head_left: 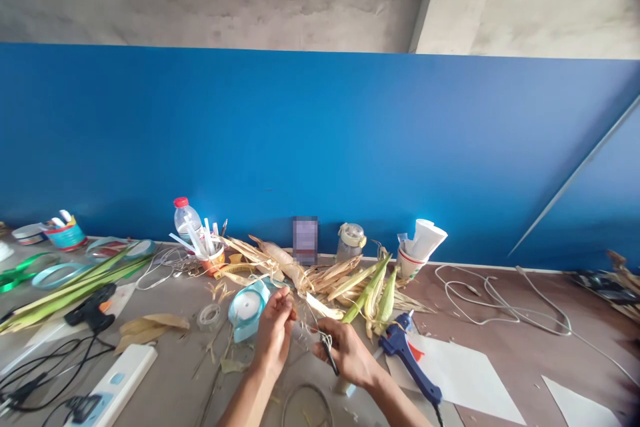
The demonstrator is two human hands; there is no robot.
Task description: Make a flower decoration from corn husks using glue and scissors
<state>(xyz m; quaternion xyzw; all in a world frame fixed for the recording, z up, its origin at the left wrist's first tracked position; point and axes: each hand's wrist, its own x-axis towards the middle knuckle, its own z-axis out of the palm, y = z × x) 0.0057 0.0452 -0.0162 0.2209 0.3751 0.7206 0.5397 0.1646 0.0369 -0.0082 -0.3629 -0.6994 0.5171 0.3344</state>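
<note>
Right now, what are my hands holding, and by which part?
Your right hand holds a dark-handled tool by its handle. Your left hand is pinched, but whether it holds anything can't be told.

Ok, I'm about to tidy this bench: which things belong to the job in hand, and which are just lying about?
Likely part of the job:
- dark tool held in the right hand
- corn husks
- blue glue gun

Probably just lying about:
- red-capped bottle
- lidded jar
</note>
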